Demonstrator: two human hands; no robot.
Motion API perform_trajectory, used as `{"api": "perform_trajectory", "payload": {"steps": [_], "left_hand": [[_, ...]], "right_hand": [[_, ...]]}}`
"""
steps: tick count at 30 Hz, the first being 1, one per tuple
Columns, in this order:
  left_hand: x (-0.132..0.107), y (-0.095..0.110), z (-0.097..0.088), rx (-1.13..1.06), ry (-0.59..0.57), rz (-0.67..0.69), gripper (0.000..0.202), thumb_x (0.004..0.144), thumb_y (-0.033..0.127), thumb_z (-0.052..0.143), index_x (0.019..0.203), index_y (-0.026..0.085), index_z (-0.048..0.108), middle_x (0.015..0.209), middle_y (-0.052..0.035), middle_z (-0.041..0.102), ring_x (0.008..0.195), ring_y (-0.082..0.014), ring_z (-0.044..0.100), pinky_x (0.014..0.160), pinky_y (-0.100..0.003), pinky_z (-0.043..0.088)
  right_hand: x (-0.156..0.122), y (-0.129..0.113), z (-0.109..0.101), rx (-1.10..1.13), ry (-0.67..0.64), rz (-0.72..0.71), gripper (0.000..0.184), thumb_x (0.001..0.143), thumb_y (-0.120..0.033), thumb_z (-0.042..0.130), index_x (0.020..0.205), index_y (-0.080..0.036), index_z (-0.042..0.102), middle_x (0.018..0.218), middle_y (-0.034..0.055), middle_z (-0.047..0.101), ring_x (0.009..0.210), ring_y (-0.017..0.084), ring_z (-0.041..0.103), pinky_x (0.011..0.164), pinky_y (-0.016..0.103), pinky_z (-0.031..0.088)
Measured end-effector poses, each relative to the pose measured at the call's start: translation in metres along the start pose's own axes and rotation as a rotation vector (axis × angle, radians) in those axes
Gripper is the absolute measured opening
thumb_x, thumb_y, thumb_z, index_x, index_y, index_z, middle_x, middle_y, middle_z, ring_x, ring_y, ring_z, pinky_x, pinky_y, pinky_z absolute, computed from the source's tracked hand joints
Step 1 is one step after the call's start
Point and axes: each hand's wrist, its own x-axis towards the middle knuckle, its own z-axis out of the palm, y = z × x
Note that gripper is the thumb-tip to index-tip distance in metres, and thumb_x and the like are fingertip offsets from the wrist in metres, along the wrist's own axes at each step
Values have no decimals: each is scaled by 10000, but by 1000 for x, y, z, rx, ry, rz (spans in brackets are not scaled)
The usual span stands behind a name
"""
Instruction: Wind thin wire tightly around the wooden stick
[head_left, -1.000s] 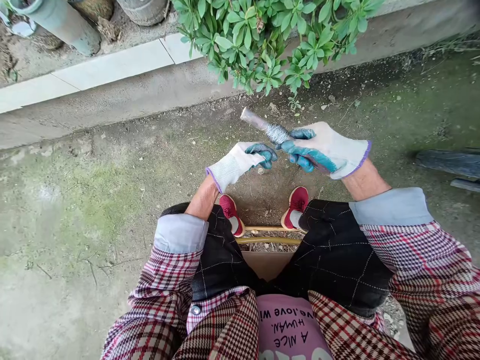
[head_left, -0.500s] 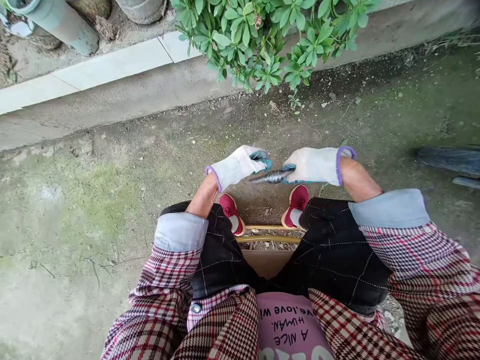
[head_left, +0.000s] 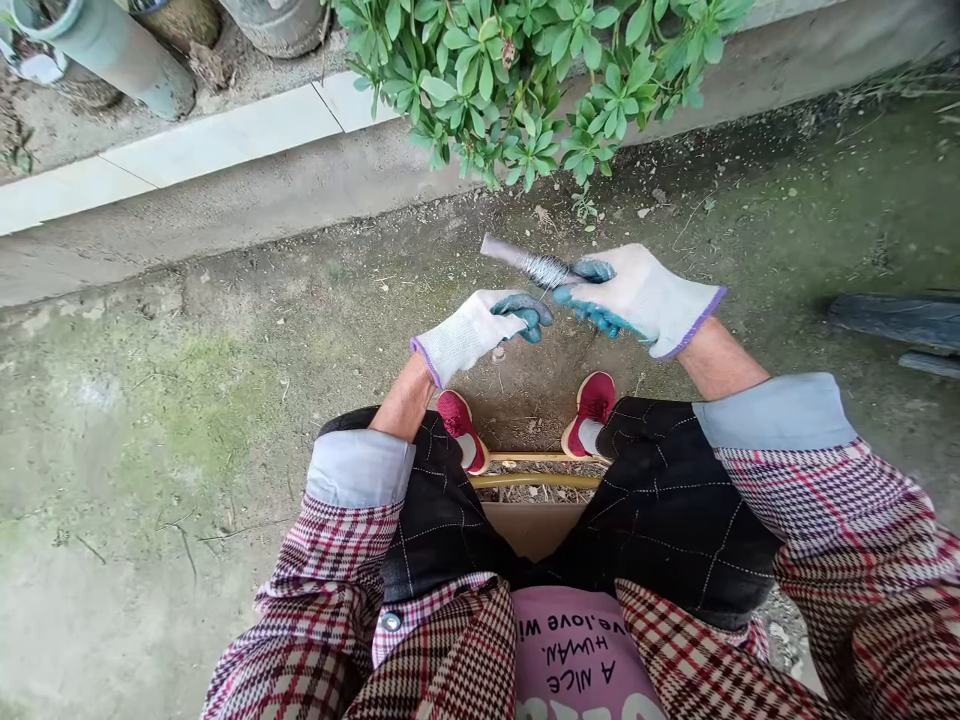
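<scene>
My right hand (head_left: 628,298), in a white glove with a blue-green coated palm, is closed around one end of a short flat stick wound with thin silvery wire (head_left: 546,271). Its bare, pale end points to the upper left and is slightly blurred. Just below and left of the winding is my left hand (head_left: 491,325), gloved the same way, with fingers curled and thumb pressed to them. What is pinched there is too small to make out. A faint strand seems to hang from the winding toward these fingertips.
Ahead stands a leafy green bush (head_left: 525,90) over a low tiled ledge (head_left: 225,130). Pots (head_left: 112,50) sit at upper left. A dark tyre-like object (head_left: 900,318) lies at right. Below are my red shoes (head_left: 459,420) and a yellowish seat bar (head_left: 534,481).
My right hand has risen and turned, swinging the wire-wound stick from below the left fingertips to above them. My left hand has stayed nearly in place.
</scene>
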Motion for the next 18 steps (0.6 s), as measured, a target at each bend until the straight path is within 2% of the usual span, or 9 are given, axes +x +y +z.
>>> {"api": "perform_trajectory", "payload": {"steps": [2, 4, 7, 10, 13, 15, 18], "left_hand": [[0, -4, 0, 27, 1, -17, 196, 912, 159, 640, 986, 120, 818, 926, -74, 830, 828, -131, 740, 775, -235, 579], [0, -7, -1, 80, 4, -34, 207, 900, 145, 625, 971, 122, 817, 924, -66, 830, 797, -128, 717, 757, -242, 561], [3, -11, -3, 144, 68, -35, 182, 876, 133, 611, 889, 141, 793, 869, -42, 808, 754, -130, 674, 748, -259, 542], [8, -12, -7, 137, 152, -17, 125, 809, 105, 623, 817, 155, 738, 865, -36, 788, 792, -142, 679, 792, -272, 553], [10, -10, -9, 122, 165, 0, 119, 770, 104, 628, 817, 150, 727, 860, -35, 772, 791, -136, 673, 791, -265, 551], [9, -8, -8, 113, 179, -9, 115, 775, 122, 619, 811, 147, 726, 811, -22, 745, 723, -120, 640, 729, -251, 531], [7, -5, -5, 105, 200, -65, 102, 779, 129, 617, 794, 150, 716, 747, 7, 691, 633, -97, 568, 633, -230, 476]], "right_hand": [[-2, 2, 0, 264, -13, 5, 342, 893, -402, 860, 725, -230, 617, 599, -29, 545, 482, 111, 457, 408, 267, 379], [-4, 3, -2, 426, -35, -18, 363, 820, -466, 930, 767, -212, 677, 611, -26, 580, 467, 100, 469, 363, 245, 368], [-8, 3, -9, 469, -170, -36, 414, 785, -523, 960, 802, -196, 708, 607, -16, 609, 448, 95, 492, 339, 231, 382], [-10, 5, -16, 325, -440, -47, 423, 793, -521, 965, 784, -186, 706, 610, 0, 636, 440, 95, 508, 354, 234, 399], [-8, 8, -14, 90, -665, -86, 343, 827, -457, 923, 797, -179, 723, 612, -22, 622, 459, 93, 511, 407, 236, 403], [-6, 9, -8, -86, -715, -87, 250, 886, -391, 835, 799, -191, 714, 597, -43, 590, 481, 99, 506, 446, 244, 393], [-2, 8, 2, -444, -599, -55, 230, 927, -323, 721, 737, -208, 660, 559, -45, 534, 502, 124, 478, 497, 289, 364]]}}
